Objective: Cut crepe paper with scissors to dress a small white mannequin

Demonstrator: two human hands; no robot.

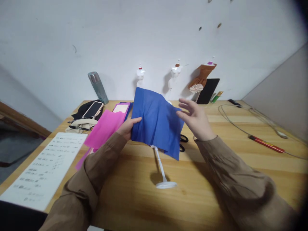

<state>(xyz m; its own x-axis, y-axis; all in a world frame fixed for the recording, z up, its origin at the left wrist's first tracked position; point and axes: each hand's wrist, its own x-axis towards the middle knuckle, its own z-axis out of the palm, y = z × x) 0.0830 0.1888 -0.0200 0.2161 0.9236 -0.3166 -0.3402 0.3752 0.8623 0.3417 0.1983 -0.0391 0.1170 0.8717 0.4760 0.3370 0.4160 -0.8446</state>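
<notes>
A thin, creased blue sheet (156, 118), paper or cloth, is spread in front of a small white dress-form stand (160, 163) and hides its upper part. The stand's round base rests on the table. My left hand (128, 127) grips the sheet's left edge, thumb on the front and the other fingers behind. At the upper right corner, my right hand (193, 118) has its fingers apart, with the thumb tip at the sheet's edge. Black scissor handles (183, 139) show partly behind the sheet's right side.
Bright pink sheets (106, 126) lie left of my hands, near a phone (93, 109) and a written page (45, 166). Along the wall stand a bottle (98, 87), white mini dress forms (175, 72) and one in orange (203, 75). A red-handled tool with a cord (267, 144) lies right.
</notes>
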